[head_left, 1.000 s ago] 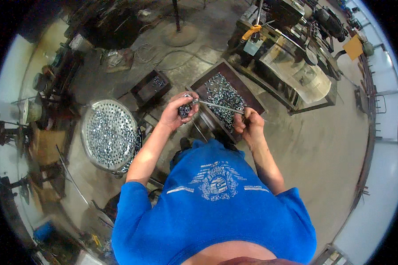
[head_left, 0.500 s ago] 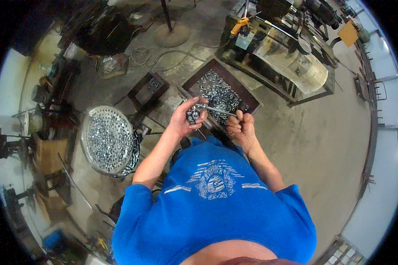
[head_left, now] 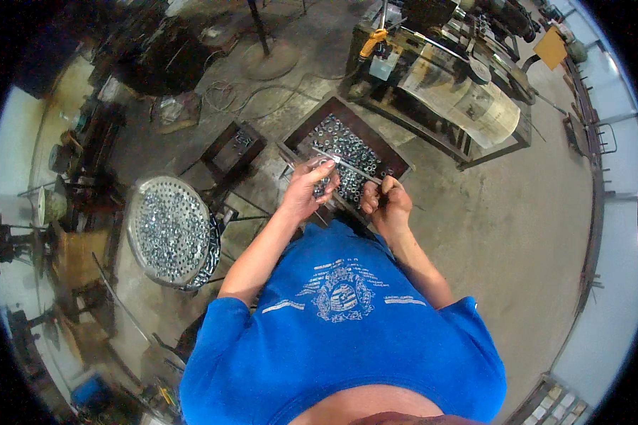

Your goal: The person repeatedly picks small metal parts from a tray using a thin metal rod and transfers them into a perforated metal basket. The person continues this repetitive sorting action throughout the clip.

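Observation:
My right hand is closed around one end of a thin metal rod, which slants up to the left over a dark tray. My left hand is closed too, cupping several shiny metal nuts, with its thumb and forefinger at a nut on the rod. The rod's far tip sticks out past that nut. Many loose silvery nuts lie in the tray below both hands. Fingers partly hide the nuts in my left palm.
A round perforated metal basket full of small metal parts stands at the left. Beside the tray is a smaller dark box with a few parts. A machine bench with an orange-handled air gun stands far right; a hose crosses the floor.
My left hand has shifted right and its fingers now meet a nut on the rod. The rod's far tip now shows beyond the fingers. My right hand keeps its grip.

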Demonstrator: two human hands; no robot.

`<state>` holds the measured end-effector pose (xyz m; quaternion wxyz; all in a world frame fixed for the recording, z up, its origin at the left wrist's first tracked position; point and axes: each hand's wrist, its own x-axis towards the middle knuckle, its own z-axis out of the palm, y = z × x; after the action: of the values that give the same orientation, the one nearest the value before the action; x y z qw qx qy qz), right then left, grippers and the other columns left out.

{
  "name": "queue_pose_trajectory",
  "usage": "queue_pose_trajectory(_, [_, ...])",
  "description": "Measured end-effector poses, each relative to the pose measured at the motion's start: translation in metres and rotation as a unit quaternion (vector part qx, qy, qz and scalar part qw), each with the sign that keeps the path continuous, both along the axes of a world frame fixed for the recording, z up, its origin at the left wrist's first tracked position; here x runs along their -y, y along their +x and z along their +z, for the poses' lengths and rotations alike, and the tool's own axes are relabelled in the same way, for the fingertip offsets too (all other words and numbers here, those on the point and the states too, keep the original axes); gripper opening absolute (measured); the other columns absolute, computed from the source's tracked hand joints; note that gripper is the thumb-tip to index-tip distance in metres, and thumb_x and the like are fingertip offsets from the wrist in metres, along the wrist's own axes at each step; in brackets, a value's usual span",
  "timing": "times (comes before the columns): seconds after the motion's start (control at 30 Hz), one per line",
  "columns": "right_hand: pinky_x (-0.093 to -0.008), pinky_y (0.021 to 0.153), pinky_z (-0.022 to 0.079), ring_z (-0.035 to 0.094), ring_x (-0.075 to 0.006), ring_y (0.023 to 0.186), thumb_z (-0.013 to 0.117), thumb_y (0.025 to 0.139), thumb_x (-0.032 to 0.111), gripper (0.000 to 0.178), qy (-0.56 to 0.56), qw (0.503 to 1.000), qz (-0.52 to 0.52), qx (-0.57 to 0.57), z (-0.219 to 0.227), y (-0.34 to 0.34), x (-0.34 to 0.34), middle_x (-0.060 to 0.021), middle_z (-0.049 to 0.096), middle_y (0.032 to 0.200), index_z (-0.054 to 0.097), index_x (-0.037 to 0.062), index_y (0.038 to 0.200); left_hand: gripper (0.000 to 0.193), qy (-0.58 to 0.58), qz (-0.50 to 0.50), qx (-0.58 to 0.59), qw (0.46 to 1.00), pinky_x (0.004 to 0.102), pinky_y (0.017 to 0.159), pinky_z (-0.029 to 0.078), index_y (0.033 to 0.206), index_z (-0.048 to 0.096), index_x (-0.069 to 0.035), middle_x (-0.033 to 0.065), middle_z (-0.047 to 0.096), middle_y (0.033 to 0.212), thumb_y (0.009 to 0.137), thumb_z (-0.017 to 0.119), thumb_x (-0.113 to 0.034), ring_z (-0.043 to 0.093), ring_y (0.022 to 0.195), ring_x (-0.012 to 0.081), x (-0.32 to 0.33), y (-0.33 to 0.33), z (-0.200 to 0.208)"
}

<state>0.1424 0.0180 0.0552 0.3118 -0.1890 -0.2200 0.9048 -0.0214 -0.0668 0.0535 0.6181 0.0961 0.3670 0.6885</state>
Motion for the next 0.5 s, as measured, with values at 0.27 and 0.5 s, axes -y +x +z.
queue_pose_trajectory(0.27, [-0.0308, 0.048, 0.038, 0.040, -0.0182, 0.054, 0.047, 0.065, 0.013, 0.015, 0.095, 0.995, -0.012, 0.030, 0.001, -0.006, 0.006, -0.0129, 0.044, 0.061, 0.035, 0.0063, 0.059, 0.014, -0.008, -0.017, 0.022, 1.000, 0.0190, 0.038, 0.027, 0.089, 0.049, -0.008, 0.0032, 0.046, 0.065, 0.084, 0.056, -0.019, 0.041, 0.055, 0.0098, -0.015, 0.016, -0.011])
queue_pose_trajectory(0.5, [-0.0309, 0.042, 0.039, 0.040, -0.0197, 0.049, 0.039, 0.062, 0.004, 0.014, 0.186, 0.965, -0.048, 0.181, 0.015, 0.047, 0.006, -0.0171, 0.048, 0.061, 0.030, 0.0056, 0.052, 0.017, 0.027, 0.033, 0.060, 0.997, 0.0189, 0.038, 0.026, 0.081, 0.047, -0.010, 0.0015, 0.046, 0.065, 0.086, 0.053, -0.025, 0.040, 0.055, 0.0093, -0.039, -0.019, -0.034])
